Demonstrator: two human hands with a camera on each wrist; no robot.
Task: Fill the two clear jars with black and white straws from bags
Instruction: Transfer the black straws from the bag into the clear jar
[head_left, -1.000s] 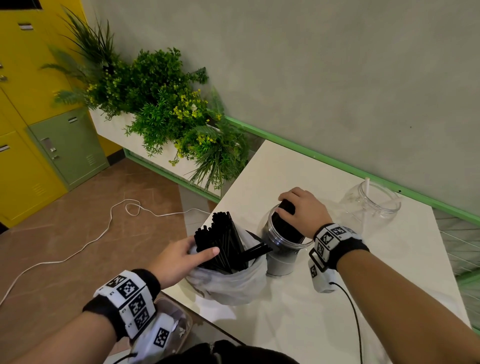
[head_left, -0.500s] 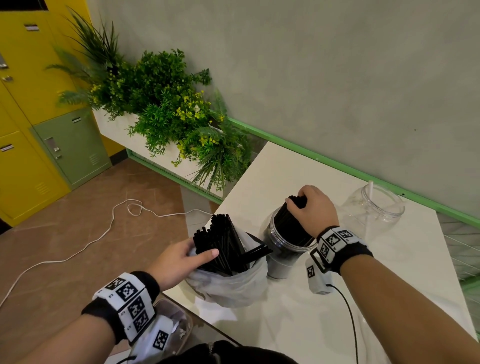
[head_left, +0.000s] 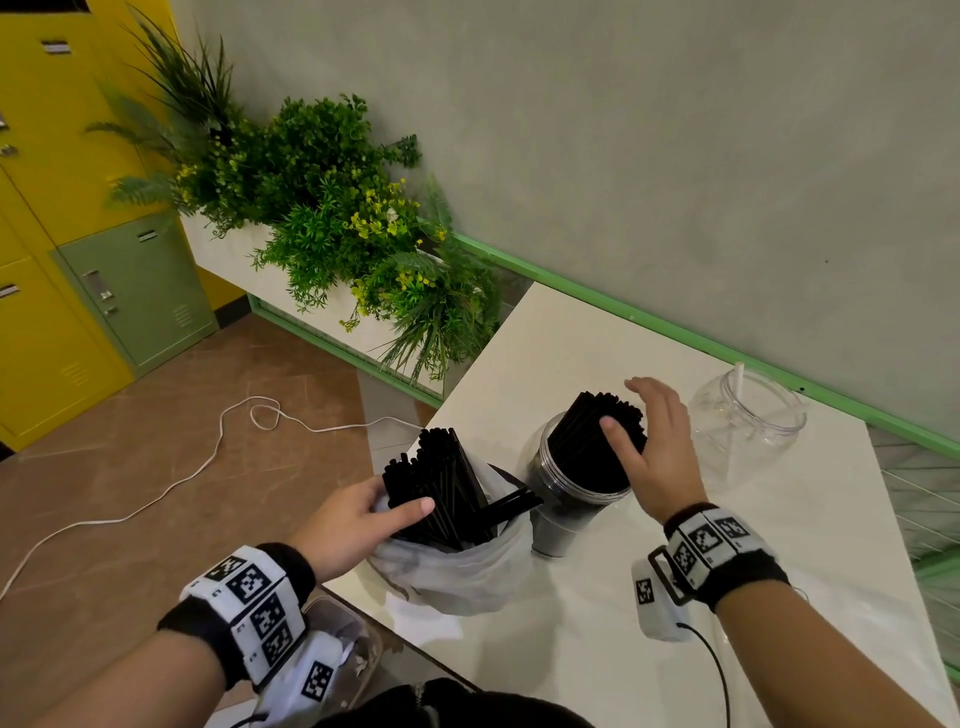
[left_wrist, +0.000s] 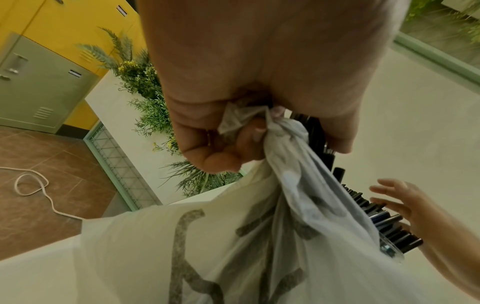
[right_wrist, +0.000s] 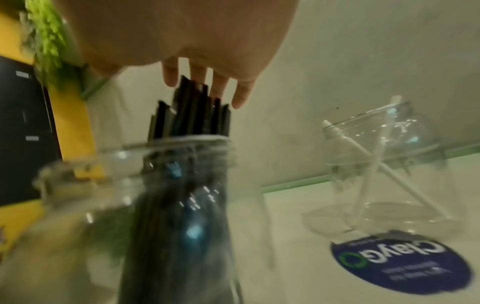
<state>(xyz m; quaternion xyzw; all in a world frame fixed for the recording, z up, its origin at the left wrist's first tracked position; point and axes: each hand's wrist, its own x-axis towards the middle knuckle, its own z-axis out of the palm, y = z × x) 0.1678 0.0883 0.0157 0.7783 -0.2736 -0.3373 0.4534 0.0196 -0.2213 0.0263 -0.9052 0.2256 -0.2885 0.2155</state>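
Change: right hand (head_left: 652, 457) has come off the black bundle it was clasping a moment ago; its fingers are now spread and straight, the thumb alone brushing the straw tops. Left hand has stayed put at the bag.

Head view, progress: near jar (head_left: 574, 486) is packed with black straws (head_left: 597, 441), standing clear of its rim just under the right palm. That one looks nearly done, I'd say.
Head view, left to do: far jar (head_left: 745, 415), off beyond the right fingertips, holds a single white straw (head_left: 736, 376); by my reckoning the white half has barely begun.
Head view, supply: bag (head_left: 457, 566) on the white table (head_left: 779, 597) is full of loose black straws, fanned out against the left hand (head_left: 358, 525), thumb laid along them.

Left wrist view, grip: left fingers (left_wrist: 249, 142) pinch a gathered twist of the bag's edge, thin, crinkly, translucent film with grey print.
Left wrist view, neighbour: right hand's splayed fingers show beyond the bag, at the straw ends.

Right wrist view, fingers: four right fingertips (right_wrist: 241, 98) hang apart just above the straw tips, gripping nothing.
Right wrist view, materials: both jars are clear, glossy, round-shouldered with wide mouths; the straws are slim, matte tubes. White straw leans diagonally inside the far jar.
Right wrist view, extra: blue round label (right_wrist: 400, 265) lies flat by the far jar.
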